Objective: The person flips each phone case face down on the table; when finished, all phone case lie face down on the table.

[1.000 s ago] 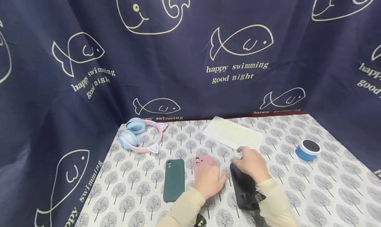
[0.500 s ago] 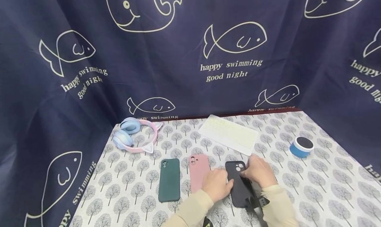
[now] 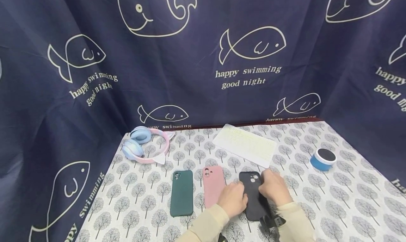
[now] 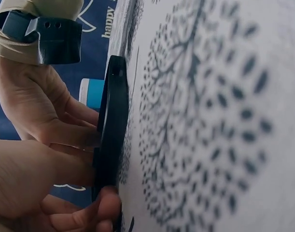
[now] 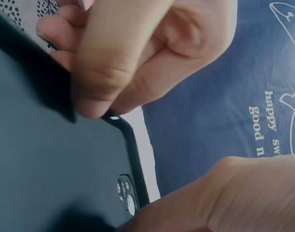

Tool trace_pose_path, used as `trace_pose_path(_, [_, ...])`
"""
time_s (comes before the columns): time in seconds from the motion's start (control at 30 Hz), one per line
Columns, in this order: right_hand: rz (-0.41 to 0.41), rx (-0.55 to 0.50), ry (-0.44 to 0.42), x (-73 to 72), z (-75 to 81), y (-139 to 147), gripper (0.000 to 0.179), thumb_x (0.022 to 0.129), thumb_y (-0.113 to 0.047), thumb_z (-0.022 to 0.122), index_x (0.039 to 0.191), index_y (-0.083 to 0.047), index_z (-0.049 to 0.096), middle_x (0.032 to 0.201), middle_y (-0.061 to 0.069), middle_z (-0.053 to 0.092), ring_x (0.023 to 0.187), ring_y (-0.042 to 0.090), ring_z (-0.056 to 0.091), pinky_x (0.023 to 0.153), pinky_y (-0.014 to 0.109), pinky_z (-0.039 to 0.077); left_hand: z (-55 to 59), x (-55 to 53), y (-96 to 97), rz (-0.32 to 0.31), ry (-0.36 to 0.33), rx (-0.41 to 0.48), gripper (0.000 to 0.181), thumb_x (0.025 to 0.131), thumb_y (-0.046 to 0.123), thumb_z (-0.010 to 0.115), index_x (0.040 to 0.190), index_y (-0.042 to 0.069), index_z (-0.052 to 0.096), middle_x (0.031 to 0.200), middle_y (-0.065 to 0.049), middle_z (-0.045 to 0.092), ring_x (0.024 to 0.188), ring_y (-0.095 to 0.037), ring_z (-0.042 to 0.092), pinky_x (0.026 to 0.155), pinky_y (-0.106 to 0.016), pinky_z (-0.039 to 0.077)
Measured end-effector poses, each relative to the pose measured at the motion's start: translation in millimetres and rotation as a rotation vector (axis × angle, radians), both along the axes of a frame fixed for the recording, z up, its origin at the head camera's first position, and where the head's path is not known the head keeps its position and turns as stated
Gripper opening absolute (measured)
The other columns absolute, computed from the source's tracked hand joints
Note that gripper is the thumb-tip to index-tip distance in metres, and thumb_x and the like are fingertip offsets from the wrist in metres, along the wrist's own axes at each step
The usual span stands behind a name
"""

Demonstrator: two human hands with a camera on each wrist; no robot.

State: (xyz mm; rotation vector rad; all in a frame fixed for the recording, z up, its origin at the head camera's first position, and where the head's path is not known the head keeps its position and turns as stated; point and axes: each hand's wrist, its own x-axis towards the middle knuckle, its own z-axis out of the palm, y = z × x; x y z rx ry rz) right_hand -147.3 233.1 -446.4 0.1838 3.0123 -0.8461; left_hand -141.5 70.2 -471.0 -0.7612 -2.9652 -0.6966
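A black phone case (image 3: 256, 205) lies beside the pink and green cases, its camera cutouts at the top right. Tablecloth pattern shows through these cutouts (image 5: 123, 189) in the right wrist view. My left hand (image 3: 233, 199) grips the case's left edge, its thumb on the back. On the opposite edge, near the cutouts, my right hand (image 3: 275, 187) holds the case between thumb and fingers. From the left wrist view, the black case (image 4: 111, 125) appears edge-on, low over the cloth. The pink phone case (image 3: 213, 185) is partly behind my left hand, and the green phone case (image 3: 182, 194) is farther left.
A white keyboard (image 3: 245, 145) lies slanted at the back. Pink and blue cat-ear headphones (image 3: 139, 147) rest at the back left. At the right stands a blue and white round container (image 3: 323, 160) with a dark top. A navy curtain (image 3: 196, 80) hangs behind.
My right hand has slid from the black case's top end to its right edge, uncovering the cutouts. My left hand has moved right, from over the pink case to the black case's left edge.
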Motion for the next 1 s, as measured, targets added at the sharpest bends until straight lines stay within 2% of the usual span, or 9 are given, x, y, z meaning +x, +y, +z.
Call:
trace_pose_path(0.1, [0.000, 0.002, 0.018, -1.5, 0.5, -2, 0.027, 0.057, 0.007, 0.064, 0.084, 0.006, 0.064, 0.069, 0.010, 0.059, 0.063, 0.027, 0.054, 0.057, 0.042, 0.048, 2.4, -1.5, -3.2, -0.001, -0.023, 0.069, 0.015, 0.087, 0.011, 0.069, 0.096, -0.001, 0.066, 0.068, -0.005, 0.063, 0.050, -0.006, 0.050, 0.047, -0.018, 0.042])
trace_pose_path(0.23, [0.003, -0.023, 0.056, -3.6, -1.0, -5, 0.035, 0.057, 0.008, 0.065, 0.091, 0.011, 0.067, 0.077, 0.017, 0.066, 0.066, 0.029, 0.059, 0.062, 0.044, 0.052, 8.9, -5.5, -8.9, 0.006, -0.045, 0.124, 0.016, 0.087, 0.010, 0.068, 0.098, -0.001, 0.065, 0.072, -0.006, 0.064, 0.055, -0.008, 0.054, 0.052, -0.020, 0.045])
trace_pose_path(0.37, [-0.007, -0.042, 0.100, -5.7, -4.9, -11, 0.037, 0.059, 0.008, 0.066, 0.095, 0.015, 0.066, 0.083, 0.022, 0.067, 0.069, 0.029, 0.061, 0.063, 0.044, 0.053, 12.9, -8.9, -12.9, 0.026, -0.008, 0.157, 0.010, 0.086, 0.012, 0.068, 0.090, 0.005, 0.062, 0.069, -0.003, 0.060, 0.057, -0.011, 0.052, 0.052, -0.024, 0.044])
trace_pose_path(0.5, [-0.001, -0.049, 0.149, -7.3, -8.4, -18, 0.030, 0.061, 0.007, 0.067, 0.091, 0.013, 0.067, 0.076, 0.018, 0.066, 0.065, 0.026, 0.060, 0.060, 0.041, 0.052, 16.3, -9.6, -13.6, 0.056, 0.016, 0.182, 0.011, 0.085, 0.012, 0.068, 0.092, 0.005, 0.062, 0.065, -0.001, 0.057, 0.054, -0.010, 0.049, 0.048, -0.024, 0.040])
trace_pose_path(0.67, [0.027, -0.051, 0.200, -9.1, -14.3, -24, 0.031, 0.065, 0.006, 0.065, 0.095, 0.013, 0.068, 0.066, 0.009, 0.063, 0.058, 0.021, 0.057, 0.055, 0.037, 0.049, 22.7, -11.3, -13.4, 0.062, -0.011, 0.281, 0.018, 0.088, 0.014, 0.066, 0.103, 0.004, 0.063, 0.057, 0.007, 0.048, 0.047, -0.006, 0.044, 0.044, -0.022, 0.036])
trace_pose_path(0.8, [0.030, -0.105, 0.176, -9.2, -16.6, -29, 0.034, 0.068, 0.007, 0.064, 0.101, 0.014, 0.067, 0.062, 0.006, 0.060, 0.053, 0.017, 0.054, 0.049, 0.032, 0.047, 26.5, -12.9, -14.4, 0.032, -0.017, 0.339, 0.019, 0.089, 0.012, 0.064, 0.105, 0.002, 0.064, 0.056, 0.010, 0.044, 0.045, -0.004, 0.041, 0.042, -0.020, 0.035])
trace_pose_path(0.9, [0.040, -0.134, 0.165, -8.8, -17.1, -32, 0.031, 0.068, 0.008, 0.064, 0.099, 0.012, 0.068, 0.061, 0.004, 0.059, 0.051, 0.017, 0.053, 0.047, 0.031, 0.045, 28.2, -13.4, -15.6, 0.015, -0.018, 0.355, 0.017, 0.089, 0.010, 0.064, 0.102, 0.001, 0.064, 0.055, 0.010, 0.044, 0.045, -0.003, 0.041, 0.041, -0.019, 0.035])
trace_pose_path(1.0, [0.052, -0.152, 0.152, -9.7, -19.8, -34, 0.030, 0.068, 0.007, 0.065, 0.098, 0.011, 0.068, 0.063, 0.004, 0.060, 0.053, 0.018, 0.053, 0.048, 0.032, 0.045, 29.0, -13.0, -16.5, 0.009, -0.035, 0.359, 0.027, 0.089, 0.011, 0.065, 0.111, -0.004, 0.063, 0.054, 0.010, 0.043, 0.042, -0.002, 0.039, 0.038, -0.018, 0.034])
